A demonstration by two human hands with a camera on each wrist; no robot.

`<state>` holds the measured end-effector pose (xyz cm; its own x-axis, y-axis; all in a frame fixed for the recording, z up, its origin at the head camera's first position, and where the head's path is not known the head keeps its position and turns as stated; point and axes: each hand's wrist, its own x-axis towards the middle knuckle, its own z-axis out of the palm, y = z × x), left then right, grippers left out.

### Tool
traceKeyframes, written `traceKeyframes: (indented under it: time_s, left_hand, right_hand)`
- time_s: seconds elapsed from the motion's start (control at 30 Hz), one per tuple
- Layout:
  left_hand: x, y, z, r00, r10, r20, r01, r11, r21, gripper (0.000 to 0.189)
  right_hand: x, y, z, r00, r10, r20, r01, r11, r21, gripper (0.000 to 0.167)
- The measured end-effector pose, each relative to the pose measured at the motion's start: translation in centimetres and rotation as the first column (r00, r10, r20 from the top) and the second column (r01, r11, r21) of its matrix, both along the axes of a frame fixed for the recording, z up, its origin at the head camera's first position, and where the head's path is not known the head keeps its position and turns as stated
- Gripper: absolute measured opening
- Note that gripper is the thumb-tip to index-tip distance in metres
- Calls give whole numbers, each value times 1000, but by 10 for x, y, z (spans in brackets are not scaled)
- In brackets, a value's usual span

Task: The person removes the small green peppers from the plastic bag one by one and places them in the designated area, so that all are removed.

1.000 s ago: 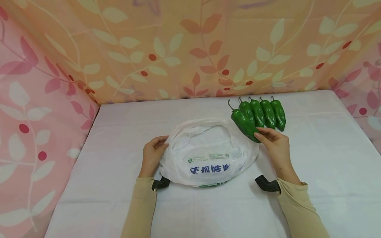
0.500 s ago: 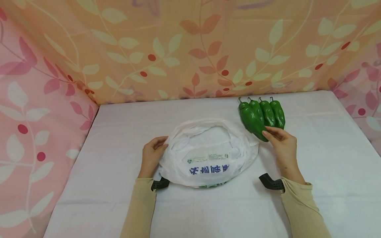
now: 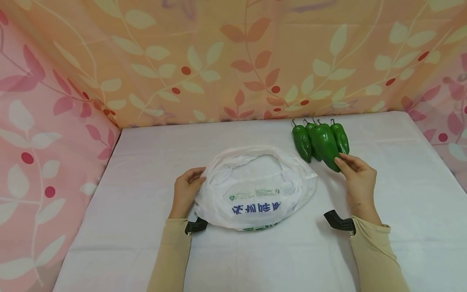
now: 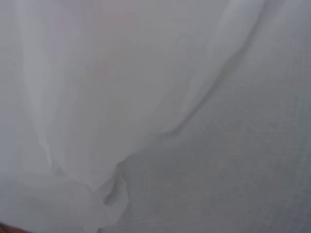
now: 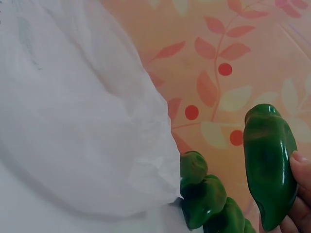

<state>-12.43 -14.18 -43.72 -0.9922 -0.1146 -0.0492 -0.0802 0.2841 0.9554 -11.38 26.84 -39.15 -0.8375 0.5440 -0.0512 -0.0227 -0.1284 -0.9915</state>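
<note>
In the head view a white plastic bag (image 3: 255, 219) with blue and green print lies with its mouth spread wide. My left hand (image 3: 187, 190) pinches the bag's left edge between thumb and fingers. My right hand (image 3: 359, 182) holds a green pepper (image 3: 326, 142) by its lower tip, stem end pointing away from me. That pepper (image 5: 269, 165) hangs above the table in the right wrist view, fingers and thumb round its side. Behind it several more green peppers (image 3: 301, 144) lie in a row, partly hidden by the held one. Only a sliver of the left hand shows in the left wrist view.
A white cloth covers the table (image 3: 146, 162). Patterned orange curtain (image 3: 204, 61) hangs along the back, pink curtain (image 3: 22, 162) at the left side. Black camera mounts (image 3: 339, 222) stick out from both wrists.
My right hand has moved to the right with the pepper, away from the bag's right rim and across the row of peppers. The left hand and the bag have stayed in place.
</note>
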Motion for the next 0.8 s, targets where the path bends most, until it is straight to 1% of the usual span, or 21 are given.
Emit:
traceKeyframes:
  time_s: [0.2,0.5,0.7,0.8]
  left_hand:
    - [0,-1,1,1000,3,-2,-3,1000,-5,27]
    - [1,-1,2,1000,-8,6,8,1000,18,30]
    - [1,-2,1,1000,-6,3,6,1000,14,29]
    - [0,-1,0,1000,-8,-4,8,1000,6,28]
  right_hand:
    - [-3,6,0,996,-65,-55,60,994,-93,16]
    - [-3,16,0,995,-90,-52,82,987,-138,16]
    - [-3,22,-1,991,-133,-29,126,976,-177,18]
    - [-4,26,-1,987,-157,-35,148,970,-194,17]
